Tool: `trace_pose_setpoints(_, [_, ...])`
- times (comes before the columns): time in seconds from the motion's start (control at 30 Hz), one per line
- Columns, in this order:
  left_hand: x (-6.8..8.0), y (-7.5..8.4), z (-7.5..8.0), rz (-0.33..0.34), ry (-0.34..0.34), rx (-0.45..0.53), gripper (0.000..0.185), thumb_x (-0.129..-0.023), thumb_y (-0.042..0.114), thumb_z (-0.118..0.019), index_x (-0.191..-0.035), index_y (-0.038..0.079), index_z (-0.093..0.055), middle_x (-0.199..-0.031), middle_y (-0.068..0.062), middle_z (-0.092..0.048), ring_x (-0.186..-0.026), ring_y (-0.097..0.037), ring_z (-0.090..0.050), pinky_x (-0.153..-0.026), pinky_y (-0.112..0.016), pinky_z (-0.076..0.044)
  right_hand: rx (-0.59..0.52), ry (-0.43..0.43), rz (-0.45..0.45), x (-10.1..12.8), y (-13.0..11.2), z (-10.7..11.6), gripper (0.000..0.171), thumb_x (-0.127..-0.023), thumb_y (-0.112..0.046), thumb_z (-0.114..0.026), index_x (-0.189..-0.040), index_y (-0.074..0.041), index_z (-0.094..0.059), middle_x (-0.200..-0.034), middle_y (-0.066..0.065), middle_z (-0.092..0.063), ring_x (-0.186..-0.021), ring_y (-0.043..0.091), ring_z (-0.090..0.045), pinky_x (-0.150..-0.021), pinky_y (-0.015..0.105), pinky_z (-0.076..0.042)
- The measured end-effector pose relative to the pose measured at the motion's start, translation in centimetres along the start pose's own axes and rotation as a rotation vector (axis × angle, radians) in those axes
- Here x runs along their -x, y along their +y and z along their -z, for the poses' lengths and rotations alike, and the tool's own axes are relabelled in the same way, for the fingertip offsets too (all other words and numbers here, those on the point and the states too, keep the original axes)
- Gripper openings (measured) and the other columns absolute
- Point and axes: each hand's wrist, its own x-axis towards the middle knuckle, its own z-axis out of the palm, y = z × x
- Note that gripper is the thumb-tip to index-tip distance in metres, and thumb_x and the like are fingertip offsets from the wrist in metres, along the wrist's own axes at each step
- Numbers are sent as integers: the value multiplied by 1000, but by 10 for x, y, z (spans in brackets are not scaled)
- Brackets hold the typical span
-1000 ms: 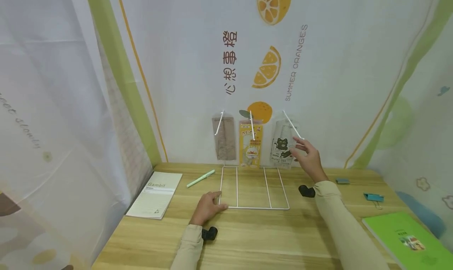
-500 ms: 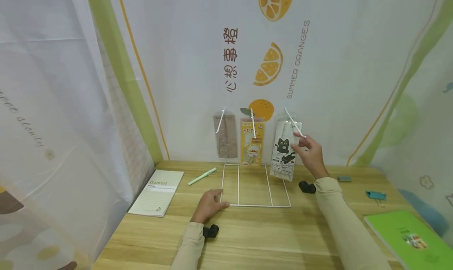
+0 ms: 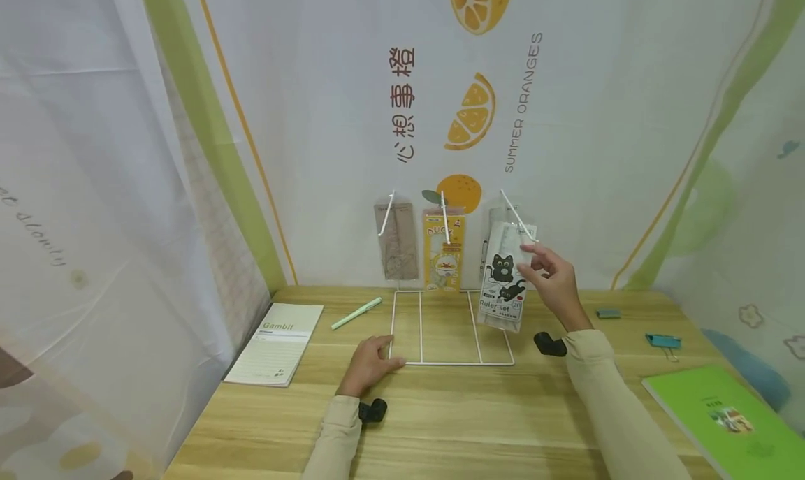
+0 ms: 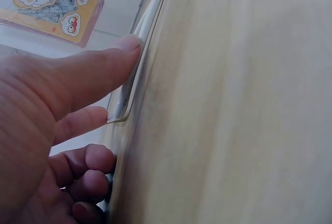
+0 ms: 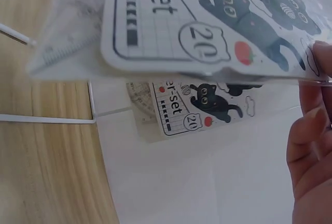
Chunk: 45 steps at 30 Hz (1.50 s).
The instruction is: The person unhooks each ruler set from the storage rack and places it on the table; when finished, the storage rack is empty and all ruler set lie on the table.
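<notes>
We saw the right hand (image 3: 553, 281) pinching the top of a cat ruler set packet (image 3: 503, 274) between thumb and fingers (image 5: 311, 136), holding it up by the rightmost hook (image 3: 517, 216) of the white wire rack (image 3: 449, 326); a second such packet (image 5: 194, 107) hung behind it. The left hand (image 3: 367, 365) rested on the bench (image 3: 478, 424), its fingers (image 4: 98, 68) spread loosely and pressing the rack's front left corner. A brown packet (image 3: 397, 241) and a yellow duck packet (image 3: 443, 251) hung on the other hooks
</notes>
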Motion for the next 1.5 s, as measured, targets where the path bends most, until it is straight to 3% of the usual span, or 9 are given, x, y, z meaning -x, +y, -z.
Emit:
trace_pose_setpoints(0.3, [0, 1, -1, -2, -1, -12, 59, -84, 25, -81, -130, -8, -62, -90, -11, -59, -86, -23, -51, -80, -43, -46, 8, -16, 1, 26, -5, 10, 34, -90, 7, -69, -123, 9, -63, -80, 15, -59, -62, 7, -50, -49, 21, -36])
trace_pose_setpoints(0.5, [-1, 0, -1, 6, 11, -15, 59, -84, 26, -82, -129, -7, -63, -101, -15, -65, -92, -27, -56, -86, -48, -49, -30, -46, 26, 44, 6, 20, 38, -89, 9, -69, -126, 6, -62, -78, 5, -59, -52, 5, -40, -46, 26, -33])
trace_pose_setpoints(0.73, [-4, -1, 0, -12, 38, -27, 58, -82, 24, -83, -127, -7, -64, -103, -17, -67, -96, -30, -60, -91, -51, -49, -46, -61, 111, 58, -7, 30, 41, -84, 16, -69, -124, 8, -62, -75, 3, -61, -59, 7, -48, -48, 25, -35])
trace_pose_setpoints(0.97, [-2, 0, -2, -9, 28, -23, 58, -83, 24, -83, -127, -8, -63, -109, -21, -67, -100, -35, -61, -92, -53, -49, -14, -35, 98, 65, -19, 35, 42, -83, 19, -69, -123, 9, -63, -76, 2, -63, -62, 6, -54, -51, 19, -41])
trace_pose_setpoints(1.17, [-1, 2, -2, -16, 24, -20, 58, -83, 23, -82, -127, -9, -63, -85, -11, -58, -81, -22, -51, -76, -41, -46, -69, -22, 123, 70, -29, 35, 42, -82, 22, -68, -123, 11, -62, -78, 0, -64, -63, 8, -58, -56, 17, -48])
trace_pose_setpoints(1.5, [0, 1, -1, -7, 29, -19, 59, -83, 25, -82, -128, -7, -63, -82, -6, -56, -77, -18, -46, -72, -36, -44, -113, -9, 152, 77, -42, 40, 43, -80, 26, -65, -122, 14, -61, -79, 0, -64, -59, 6, -60, -58, 17, -48])
